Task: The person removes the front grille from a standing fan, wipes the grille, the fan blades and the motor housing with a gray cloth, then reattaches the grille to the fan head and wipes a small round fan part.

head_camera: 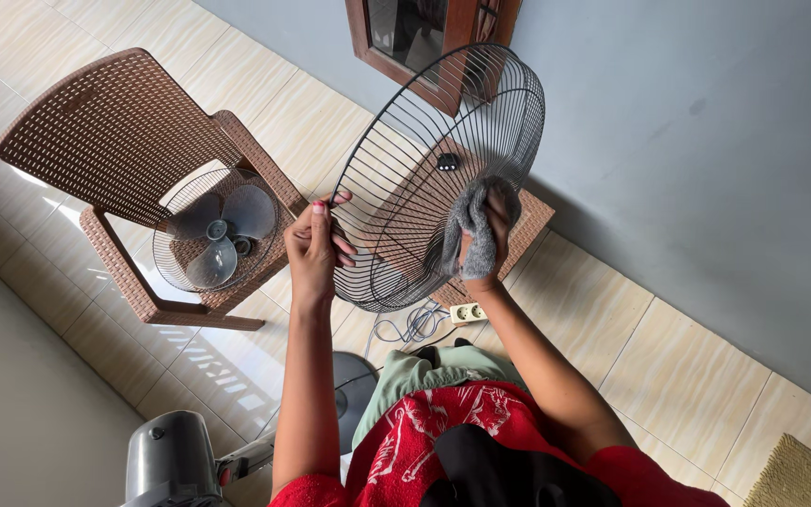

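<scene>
Wiping step was in hand — the left hand (313, 246) gripped the rim of a black wire fan guard (443, 174), fingers curled over the wires, holding it up in the air, tilted, its concave side toward the person. The right hand (488, 235) was clenched around a grey cloth (477, 228), pressed against the inner wires near the guard's lower right rim. Guard rested on nothing; it hung between the hands above the tiled floor (678, 366). On the seat of the brown woven plastic chair (105, 131), at the front edge, lay the second guard with the grey fan blades (221, 235) in it. A second brown chair (529, 223) showed behind the held guard. A white power strip (467, 313) lay on the floor below the right wrist, cable coiled beside it; the fan motor head (169, 462) stood at the bottom left. Judged next move — rotate the guard with the left grip so unwiped wires meet the cloth, keeping light pressure so the thin wires don't bend.
</scene>
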A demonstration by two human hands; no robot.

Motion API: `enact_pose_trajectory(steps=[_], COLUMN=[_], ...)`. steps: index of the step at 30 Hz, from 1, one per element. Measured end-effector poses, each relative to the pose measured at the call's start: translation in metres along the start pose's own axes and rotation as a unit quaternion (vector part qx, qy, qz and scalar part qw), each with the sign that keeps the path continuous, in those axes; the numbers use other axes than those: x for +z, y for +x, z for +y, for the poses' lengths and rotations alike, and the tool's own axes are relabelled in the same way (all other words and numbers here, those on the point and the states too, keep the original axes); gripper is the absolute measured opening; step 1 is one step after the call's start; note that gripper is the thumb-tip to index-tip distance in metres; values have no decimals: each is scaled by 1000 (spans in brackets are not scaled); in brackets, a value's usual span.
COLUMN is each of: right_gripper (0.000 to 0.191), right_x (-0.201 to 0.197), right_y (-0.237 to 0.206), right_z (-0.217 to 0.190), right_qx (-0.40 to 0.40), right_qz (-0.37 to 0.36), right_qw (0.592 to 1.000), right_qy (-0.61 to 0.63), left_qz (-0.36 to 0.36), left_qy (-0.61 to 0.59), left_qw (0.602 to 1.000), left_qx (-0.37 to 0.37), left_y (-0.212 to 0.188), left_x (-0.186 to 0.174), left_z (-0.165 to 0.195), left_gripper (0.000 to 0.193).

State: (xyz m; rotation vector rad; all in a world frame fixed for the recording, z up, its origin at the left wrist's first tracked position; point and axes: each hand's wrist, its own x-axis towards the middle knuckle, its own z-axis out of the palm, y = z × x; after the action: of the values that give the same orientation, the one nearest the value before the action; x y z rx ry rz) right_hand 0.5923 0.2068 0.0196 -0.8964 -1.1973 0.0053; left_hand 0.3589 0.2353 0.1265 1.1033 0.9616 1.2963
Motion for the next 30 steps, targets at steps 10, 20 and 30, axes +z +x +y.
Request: enact_pose_trajectory(steps=[10, 20, 30], right_gripper=[30, 35, 42], right_x=[10, 10, -2], right_y=[137, 146, 12], right_z=[-22, -20, -6], right_qx=[-31, 53, 18], right_qz=[-25, 5, -39], right_qw=[995, 991, 991], right_qy=[-89, -123, -126], left_qz=[-36, -1, 30], left_qy=[14, 47, 17], left_qw=[999, 999, 999], left_qx=[16, 20, 23], left_y=[-6, -12, 0], left_x=[-1, 9, 6], left_z=[6, 16, 9], left_gripper=[42, 43, 43])
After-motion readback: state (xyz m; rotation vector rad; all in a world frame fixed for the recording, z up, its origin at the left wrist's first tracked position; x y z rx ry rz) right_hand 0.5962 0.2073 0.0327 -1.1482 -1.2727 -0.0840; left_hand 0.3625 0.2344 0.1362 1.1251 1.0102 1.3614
